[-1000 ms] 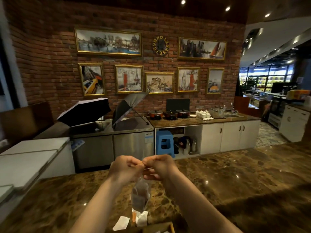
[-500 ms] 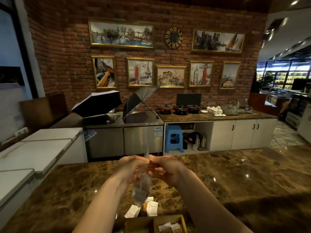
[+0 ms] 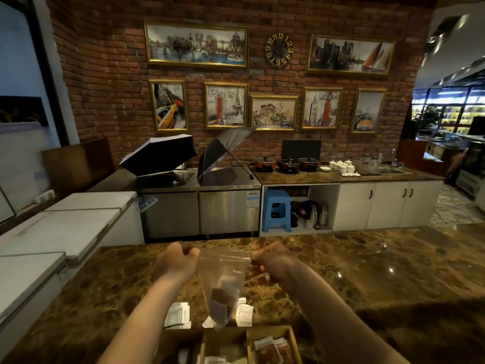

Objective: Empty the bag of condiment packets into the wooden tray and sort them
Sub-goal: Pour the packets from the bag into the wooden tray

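Observation:
A clear plastic bag (image 3: 223,282) hangs between my hands above the marble counter, with brown packets (image 3: 221,302) in its bottom. My left hand (image 3: 178,261) pinches the bag's top left corner and my right hand (image 3: 273,261) pinches the top right corner, so the mouth is stretched wide. Below the bag a wooden tray (image 3: 225,334) with compartments sits at the frame's bottom edge; brown packets (image 3: 270,350) lie in its right compartment. White packets (image 3: 178,315) and another white packet (image 3: 244,313) lie on the counter just beyond the tray.
The brown marble counter (image 3: 367,271) stretches wide to the right and left of the tray. White chest freezers (image 3: 52,232) stand at the left. Across the aisle are steel units, open umbrellas (image 3: 160,153) and a blue stool (image 3: 275,210).
My hands were together at the bag's top; they have pulled apart sideways, opening the bag's mouth wide. The view has tilted down, showing more of the tray.

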Tool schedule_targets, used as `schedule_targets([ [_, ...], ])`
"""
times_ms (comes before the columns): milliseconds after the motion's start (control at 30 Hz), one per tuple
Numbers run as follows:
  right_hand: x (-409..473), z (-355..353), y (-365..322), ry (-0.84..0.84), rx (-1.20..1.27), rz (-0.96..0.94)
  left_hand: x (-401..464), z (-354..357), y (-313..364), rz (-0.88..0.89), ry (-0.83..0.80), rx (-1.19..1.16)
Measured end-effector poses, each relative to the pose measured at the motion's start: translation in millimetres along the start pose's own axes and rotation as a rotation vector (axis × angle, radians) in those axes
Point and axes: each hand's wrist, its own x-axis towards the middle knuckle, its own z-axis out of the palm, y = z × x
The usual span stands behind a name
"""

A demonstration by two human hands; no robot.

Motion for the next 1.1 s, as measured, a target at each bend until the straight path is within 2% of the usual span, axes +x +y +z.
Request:
schedule_targets([
  [67,0.5,2.2,4.9,0.030,-0.013,-0.033,-2.3,-1.3,4.9,0.059,-0.044,0.027],
  [167,5.7,-0.3,15.6,0.050,0.117,-0.039,-9.8,-1.4,20.0,0.079,-0.110,-0.062],
  [333,9.2,-12.8,36.5,0.019,0.234,0.101,-21.4,2.1,37.1,0.082,-0.189,-0.166],
  [467,9.9,-13.7,49.1,0.003,0.182,0.187,-27.6,-6.4,46.8,0.063,-0.274,-0.545],
  [533,9.3,-13.3,55.5,-0.065,0.222,0.236,-25.7,-9.9,45.7,0.028,-0.312,-0.753],
  [633,9.8,-13.2,66.5,-0.190,0.492,0.290,-21.3,-11.6,42.0,-0.023,-0.325,-0.936],
  [700,10.0,-11.3,71.3,-0.270,0.741,0.256,-19.8,-12.2,38.9,-0.046,-0.327,-1.007],
  [767,7.5,-8.8,70.2,-0.303,0.861,0.196,-19.3,-12.3,34.4,-0.073,-0.339,-1.080],
  [933,0.3,-16.7,74.7,-0.339,0.896,0.122,-18.0,-4.6,18.6,-0.131,-0.295,-1.034],
  [1100,-4.3,-25.5,77.4,-0.206,0.850,0.146,-14.4,5.2,-5.4,-0.158,-0.339,-0.838],
])
